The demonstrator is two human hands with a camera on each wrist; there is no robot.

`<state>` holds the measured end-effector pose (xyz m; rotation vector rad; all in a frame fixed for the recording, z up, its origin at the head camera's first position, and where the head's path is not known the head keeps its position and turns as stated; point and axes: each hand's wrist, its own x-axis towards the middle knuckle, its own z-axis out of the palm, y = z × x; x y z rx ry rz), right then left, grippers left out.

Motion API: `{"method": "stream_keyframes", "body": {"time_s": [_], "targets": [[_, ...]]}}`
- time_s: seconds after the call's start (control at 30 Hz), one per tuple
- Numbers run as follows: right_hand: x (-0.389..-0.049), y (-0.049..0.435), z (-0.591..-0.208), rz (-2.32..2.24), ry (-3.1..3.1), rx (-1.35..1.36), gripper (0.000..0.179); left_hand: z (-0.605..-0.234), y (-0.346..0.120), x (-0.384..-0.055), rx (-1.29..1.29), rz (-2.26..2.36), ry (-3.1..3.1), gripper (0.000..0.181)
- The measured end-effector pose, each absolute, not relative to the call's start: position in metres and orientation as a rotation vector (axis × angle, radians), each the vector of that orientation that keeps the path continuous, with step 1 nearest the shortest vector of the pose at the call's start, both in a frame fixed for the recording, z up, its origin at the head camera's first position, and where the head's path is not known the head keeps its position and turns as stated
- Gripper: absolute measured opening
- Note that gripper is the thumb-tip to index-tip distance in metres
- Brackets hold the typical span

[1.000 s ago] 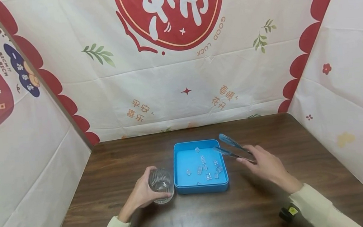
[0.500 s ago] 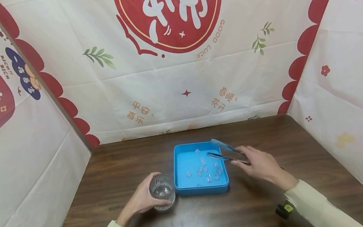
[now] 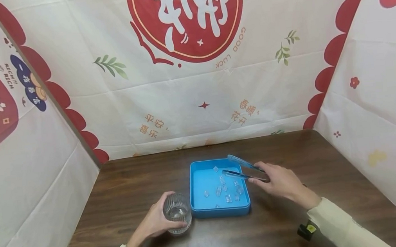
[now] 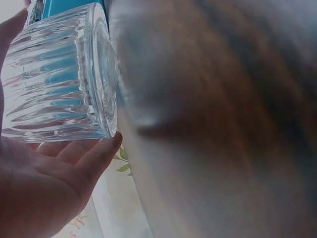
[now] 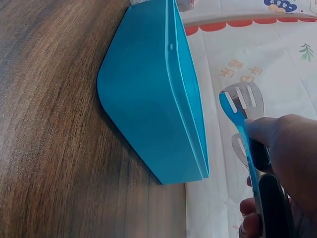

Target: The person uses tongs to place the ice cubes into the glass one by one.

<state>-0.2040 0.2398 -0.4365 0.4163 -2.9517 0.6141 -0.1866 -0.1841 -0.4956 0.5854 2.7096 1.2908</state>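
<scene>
My left hand grips a ribbed clear glass, thumb on its near side and fingers round the far side. In the left wrist view the ribbed glass lies against the palm, its thick base close to the tabletop. A pair of metal tongs is held in my right hand, its two arms spread with nothing between the tips. Those tips hang over the right part of a blue tray, which has several clear ice-like cubes scattered inside. The right wrist view shows slotted ends on the tongs.
The brown wooden table carries the tray and glass side by side. A white printed cloth rises behind the table's back edge, with similar cloth along the left and right sides.
The tongs and my right hand have moved left, bringing the tips from the tray's right rim to over its inside. My left hand stays on the glass. The head view has tilted slightly upward.
</scene>
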Motion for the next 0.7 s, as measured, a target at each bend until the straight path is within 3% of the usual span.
{"method": "stream_keyframes", "body": {"time_s": [0.7], "targets": [[-0.2119, 0.2305, -0.4295, 0.528, -2.922, 0.523, 0.059, -0.4957, -0.1858, -0.1884, 0.648, 1.268, 2.708, 0.094]]}}
